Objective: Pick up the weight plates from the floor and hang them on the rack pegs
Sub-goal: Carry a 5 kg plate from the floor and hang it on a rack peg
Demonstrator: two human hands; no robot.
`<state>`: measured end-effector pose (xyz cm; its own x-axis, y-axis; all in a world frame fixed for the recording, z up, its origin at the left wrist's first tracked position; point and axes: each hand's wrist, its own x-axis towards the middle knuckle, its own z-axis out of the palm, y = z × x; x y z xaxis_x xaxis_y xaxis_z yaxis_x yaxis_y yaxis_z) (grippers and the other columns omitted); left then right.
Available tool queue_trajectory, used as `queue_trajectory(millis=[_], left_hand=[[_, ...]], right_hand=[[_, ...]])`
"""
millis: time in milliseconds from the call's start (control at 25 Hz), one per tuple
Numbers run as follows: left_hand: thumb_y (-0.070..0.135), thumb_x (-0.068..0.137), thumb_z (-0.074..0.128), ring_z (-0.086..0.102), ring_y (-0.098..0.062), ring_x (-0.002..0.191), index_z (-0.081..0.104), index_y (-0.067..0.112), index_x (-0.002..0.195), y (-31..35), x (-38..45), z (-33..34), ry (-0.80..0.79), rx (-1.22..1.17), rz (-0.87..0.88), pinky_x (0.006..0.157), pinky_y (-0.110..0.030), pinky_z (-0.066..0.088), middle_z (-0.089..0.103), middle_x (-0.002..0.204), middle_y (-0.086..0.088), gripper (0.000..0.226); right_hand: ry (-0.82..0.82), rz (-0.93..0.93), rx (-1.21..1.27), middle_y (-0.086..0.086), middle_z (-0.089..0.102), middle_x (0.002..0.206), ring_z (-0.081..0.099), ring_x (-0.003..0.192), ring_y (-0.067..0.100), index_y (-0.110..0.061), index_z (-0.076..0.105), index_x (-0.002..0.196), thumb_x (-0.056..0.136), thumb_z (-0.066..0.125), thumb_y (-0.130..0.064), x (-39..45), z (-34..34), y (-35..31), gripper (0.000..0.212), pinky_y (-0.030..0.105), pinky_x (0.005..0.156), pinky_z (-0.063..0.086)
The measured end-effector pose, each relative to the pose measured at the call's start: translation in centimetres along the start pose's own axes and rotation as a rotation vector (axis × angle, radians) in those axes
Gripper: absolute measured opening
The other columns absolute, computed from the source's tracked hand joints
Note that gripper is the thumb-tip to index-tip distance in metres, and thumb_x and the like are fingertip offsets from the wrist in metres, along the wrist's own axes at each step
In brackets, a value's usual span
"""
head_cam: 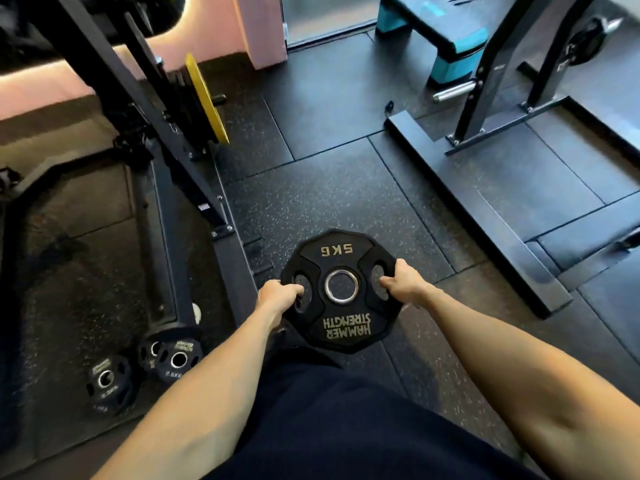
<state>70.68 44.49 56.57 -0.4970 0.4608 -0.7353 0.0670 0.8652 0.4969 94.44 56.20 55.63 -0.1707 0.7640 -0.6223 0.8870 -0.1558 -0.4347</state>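
**K:** Left hand grips the 5 kg plate at its 9 o'clock, fingers hooked thru the grip slot. Right hand same at 3 o'clock, thumb over the rim, fingers curled into the slot. Both clamped on it, no slack we can see.

**M:** Plate on the floor or off it?

**K:** We can't tell contact from this angle. Face is toward us, steel centre ring visible, "5KG" at its 12, "HAMMER STRENGTH" at its 6, both upside down to us. It sits just ahead of the dark shorts, roughly frame centre.

**M:** Other plates?

**K:** Two smaller black plates at our 8 o'clock: one marked 2.5KG, leaning at the foot of the rack frame, and another just beside it, flat-ish on the mat. Mark on that one too blurred to read.

**M:** Rack?

**K:** Black frame runs from 7 up to 11 o'clock. Yellow plate hangs edge-on near 11. Separate machine base at 2 o'clock with a chrome peg; teal bench at 1.
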Motion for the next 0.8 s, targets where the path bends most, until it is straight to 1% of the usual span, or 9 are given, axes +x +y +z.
queue_trajectory(millis=[120, 240, 320, 400, 440, 560, 640, 720, 800], left_hand=[[0.026, 0.070, 0.069, 0.064, -0.030, 0.094, 0.069, 0.008, 0.104, 6.9, 6.3, 0.6, -0.014, -0.018, 0.016, 0.071, -0.033, 0.049, 0.068, 0.108, -0.012, 0.039], [0.024, 0.070, 0.070, 0.061, -0.025, 0.079, 0.068, 0.012, 0.082, 15.5, 12.3, 0.5, -0.030, 0.011, 0.071, 0.059, -0.028, 0.043, 0.070, 0.095, -0.010, 0.016], [0.024, 0.070, 0.070, 0.059, -0.021, 0.070, 0.065, 0.016, 0.073, 21.3, 15.4, 0.0, -0.021, 0.022, 0.092, 0.050, -0.025, 0.040, 0.068, 0.085, -0.006, 0.010], [0.024, 0.070, 0.070, 0.058, -0.019, 0.063, 0.066, 0.015, 0.074, 27.0, 18.0, -0.4, -0.018, 0.028, 0.085, 0.043, -0.021, 0.037, 0.067, 0.080, -0.006, 0.010], [0.024, 0.070, 0.070, 0.059, -0.020, 0.062, 0.067, 0.015, 0.076, 29.7, 19.3, -0.5, -0.013, 0.031, 0.090, 0.043, -0.020, 0.037, 0.068, 0.079, -0.006, 0.011], [0.020, 0.065, 0.071, 0.065, -0.023, 0.065, 0.070, 0.011, 0.076, 36.8, 23.2, -0.3, -0.025, 0.052, 0.089, 0.044, -0.021, 0.041, 0.070, 0.076, -0.009, 0.014], [0.018, 0.065, 0.070, 0.063, -0.017, 0.054, 0.070, 0.010, 0.072, 41.3, 26.3, 0.0, -0.034, 0.063, 0.090, 0.039, -0.018, 0.039, 0.070, 0.066, -0.006, 0.010], [0.019, 0.067, 0.071, 0.060, -0.015, 0.051, 0.070, 0.011, 0.072, 46.4, 29.7, 0.8, -0.006, 0.081, 0.086, 0.036, -0.017, 0.037, 0.068, 0.059, -0.002, 0.010], [0.021, 0.070, 0.072, 0.061, -0.017, 0.057, 0.069, 0.012, 0.077, 52.2, 33.0, 1.5, 0.039, 0.063, 0.094, 0.038, -0.019, 0.038, 0.068, 0.066, -0.003, 0.012]], right_hand=[[-0.007, 0.002, 0.011, 0.022, 0.056, 0.125, 0.055, 0.114, 0.034, 0.000, 0.042, 0.122, 0.088, 0.059, -0.026, 7.2, -4.1, -2.5, 0.046, 0.030, 0.083, 0.042], [0.019, 0.026, 0.049, 0.022, 0.058, 0.121, 0.057, 0.110, 0.033, -0.001, 0.043, 0.122, 0.088, 0.058, -0.024, 14.6, -8.5, -5.5, 0.044, 0.032, 0.082, 0.045], [0.024, 0.027, 0.092, 0.018, 0.060, 0.112, 0.060, 0.099, 0.032, -0.002, 0.045, 0.118, 0.087, 0.057, -0.023, 18.8, -11.4, -7.8, 0.039, 0.030, 0.068, 0.050], [0.027, 0.040, 0.132, 0.012, 0.057, 0.102, 0.058, 0.084, 0.025, -0.006, 0.046, 0.110, 0.086, 0.056, -0.022, 22.6, -15.0, -10.2, 0.031, 0.023, 0.047, 0.043], [0.031, 0.045, 0.136, 0.011, 0.056, 0.101, 0.056, 0.082, 0.023, -0.008, 0.045, 0.106, 0.086, 0.057, -0.022, 24.5, -16.8, -11.3, 0.027, 0.022, 0.043, 0.039], [0.026, 0.023, 0.130, 0.014, 0.058, 0.105, 0.058, 0.092, 0.028, -0.007, 0.045, 0.102, 0.085, 0.057, -0.022, 31.2, -21.8, -13.8, 0.026, 0.026, 0.060, 0.043], [0.018, 0.009, 0.127, 0.017, 0.060, 0.109, 0.059, 0.099, 0.030, -0.003, 0.047, 0.108, 0.084, 0.057, -0.023, 36.0, -24.7, -15.0, 0.033, 0.029, 0.071, 0.044], [-0.009, -0.019, 0.151, 0.016, 0.059, 0.107, 0.059, 0.092, 0.029, -0.005, 0.046, 0.108, 0.083, 0.057, -0.021, 41.7, -27.8, -16.2, 0.032, 0.029, 0.067, 0.045], [-0.026, -0.071, 0.169, 0.016, 0.060, 0.101, 0.060, 0.081, 0.025, -0.006, 0.047, 0.104, 0.082, 0.057, -0.020, 47.8, -31.7, -18.0, 0.027, 0.024, 0.056, 0.045]])
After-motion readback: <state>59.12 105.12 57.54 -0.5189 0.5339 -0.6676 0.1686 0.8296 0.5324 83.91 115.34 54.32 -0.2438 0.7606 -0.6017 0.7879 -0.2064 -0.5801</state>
